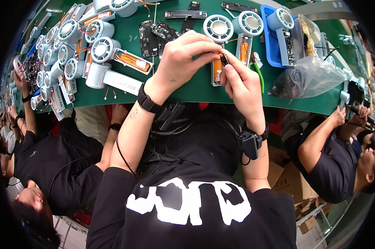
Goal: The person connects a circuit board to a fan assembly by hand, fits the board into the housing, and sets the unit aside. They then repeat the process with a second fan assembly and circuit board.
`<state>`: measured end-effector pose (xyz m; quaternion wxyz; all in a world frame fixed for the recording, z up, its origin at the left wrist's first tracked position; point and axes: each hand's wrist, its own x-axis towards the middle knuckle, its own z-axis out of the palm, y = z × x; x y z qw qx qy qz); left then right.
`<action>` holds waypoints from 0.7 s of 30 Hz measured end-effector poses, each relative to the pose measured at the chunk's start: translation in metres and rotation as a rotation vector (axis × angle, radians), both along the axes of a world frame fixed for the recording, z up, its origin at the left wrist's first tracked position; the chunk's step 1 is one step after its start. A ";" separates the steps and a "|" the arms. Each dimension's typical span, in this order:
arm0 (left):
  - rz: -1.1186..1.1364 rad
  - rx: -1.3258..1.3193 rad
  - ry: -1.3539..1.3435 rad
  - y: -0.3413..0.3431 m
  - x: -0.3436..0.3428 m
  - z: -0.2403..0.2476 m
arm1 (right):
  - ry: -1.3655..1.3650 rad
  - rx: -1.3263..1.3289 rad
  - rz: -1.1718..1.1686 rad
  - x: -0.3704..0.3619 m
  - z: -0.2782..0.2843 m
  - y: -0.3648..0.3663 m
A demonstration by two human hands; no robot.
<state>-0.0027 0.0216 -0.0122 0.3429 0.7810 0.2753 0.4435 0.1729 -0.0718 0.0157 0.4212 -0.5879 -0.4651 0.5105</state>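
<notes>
Over the near edge of the green table, my left hand [186, 57] and my right hand [242, 81] meet fingertip to fingertip. A small black part [224, 60], too small to name, is pinched in my right hand. My left hand's fingertips are closed right beside it; what they hold is hidden. Just beneath lies a handheld fan [218, 29] with a round pale-blue head, an orange battery [217, 71] showing in its opened handle. Another opened fan [248, 23] lies beside it, with red wires near its handle.
Green-handled pliers [257, 74] lie right of my hands. Beyond are a blue tray [274, 61] and a clear plastic bag [308, 81]. Black circuit boards [148, 39] and several fans [103, 50] crowd the left. Co-workers sit on both sides.
</notes>
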 end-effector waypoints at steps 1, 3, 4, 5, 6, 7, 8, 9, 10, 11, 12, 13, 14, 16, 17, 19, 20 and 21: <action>0.089 -0.023 -0.010 -0.006 0.001 0.005 | -0.003 0.006 0.001 0.000 0.002 0.000; 0.175 -0.040 -0.024 -0.012 0.001 0.009 | 0.095 -0.019 -0.085 0.001 0.007 -0.001; 0.171 -0.016 0.024 -0.016 -0.003 0.006 | 0.148 -0.033 -0.131 0.000 0.009 -0.003; 0.167 0.007 0.072 -0.020 -0.007 0.003 | 0.149 -0.029 -0.135 0.002 0.011 -0.001; 0.163 0.029 0.120 -0.022 -0.009 0.002 | 0.158 -0.031 -0.132 0.004 0.015 0.005; 0.160 0.031 0.120 -0.024 -0.006 0.001 | 0.166 -0.033 -0.129 0.007 0.018 0.012; 0.175 0.043 0.148 -0.026 0.000 0.001 | 0.173 -0.035 -0.127 0.010 0.020 0.017; 0.190 0.057 0.174 -0.028 0.007 0.002 | 0.173 -0.031 -0.130 0.013 0.020 0.022; 0.206 0.072 0.200 -0.029 0.011 0.002 | 0.163 -0.020 -0.127 0.015 0.020 0.027; 0.204 0.075 0.198 -0.029 0.012 -0.001 | 0.153 -0.008 -0.124 0.018 0.020 0.031; 0.197 0.057 0.167 -0.027 0.012 -0.007 | 0.142 0.003 -0.121 0.020 0.020 0.032; 0.191 0.039 0.135 -0.026 0.012 -0.013 | 0.141 0.006 -0.123 0.022 0.020 0.030; 0.185 0.020 0.104 -0.024 0.012 -0.013 | 0.157 -0.003 -0.131 0.023 0.019 0.029; 0.172 0.033 0.070 -0.023 0.014 -0.013 | 0.189 -0.023 -0.147 0.026 0.015 0.027; 0.160 0.042 0.038 -0.022 0.016 -0.013 | 0.188 -0.021 -0.148 0.026 0.014 0.025; 0.148 0.051 0.006 -0.022 0.021 -0.012 | 0.034 0.025 -0.178 0.021 0.012 0.017; 0.145 0.033 -0.015 -0.023 0.025 -0.012 | -0.044 0.046 -0.192 0.018 0.011 0.013; 0.142 0.016 -0.035 -0.024 0.030 -0.011 | -0.045 0.048 -0.191 0.015 0.010 0.010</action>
